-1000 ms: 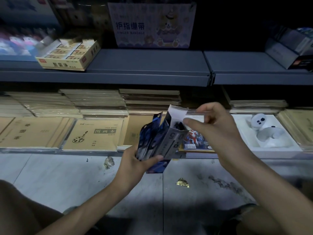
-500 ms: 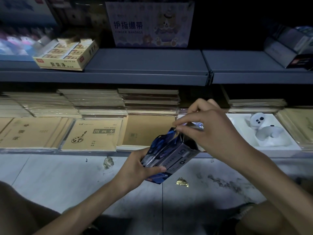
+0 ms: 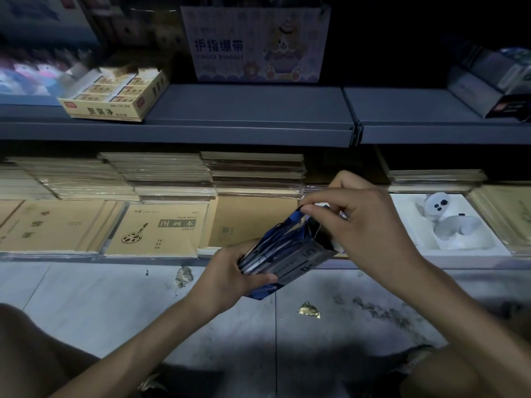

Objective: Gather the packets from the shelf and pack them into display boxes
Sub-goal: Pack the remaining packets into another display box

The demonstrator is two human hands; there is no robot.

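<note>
Centre of frame, up off the floor (image 3: 115,305): the left hand (image 3: 227,275) wraps a small grey display box (image 3: 301,264) from the lower left. Its thumb lies across the near face and the fingers curl round the back, clamped on the box. The box is tilted with its open end aimed up and right at the other hand, probably so the contents go in end-first. It rests on no surface; the hand alone carries it.

A bunch of blue packets (image 3: 273,242) sits at the open end, tops fanned and sticking out. I can't tell how deep they go because the box wall hides that.

The right hand (image 3: 365,225) comes in from the right, palm down and wrist raised, with the forearm running off toward the lower right of the frame. Its thumb and index fingertips (image 3: 309,209) are pinched together on the top corner of the packets, and the other fingers are loosely curled behind. This looks like tucking or squaring the packets down into the box while the left hand braces it. My read is that this is the packing step, with this box partly filled and not closed.

Both hands are in front of the lower shelf (image 3: 86,255) and do not touch it.
- Lower shelf: flat brown notebooks (image 3: 161,225) on the left, and a white tray (image 3: 408,245) holding a white toy (image 3: 448,219) on the right.
- Upper shelf (image 3: 244,110): a yellow carton (image 3: 115,96) at upper left and a pale "finger bandage" box (image 3: 258,44) at top centre.
- Floor: a gold wrapper scrap (image 3: 309,310) just below the hands.

The bare knees at the bottom corners suggest a low crouch.
</note>
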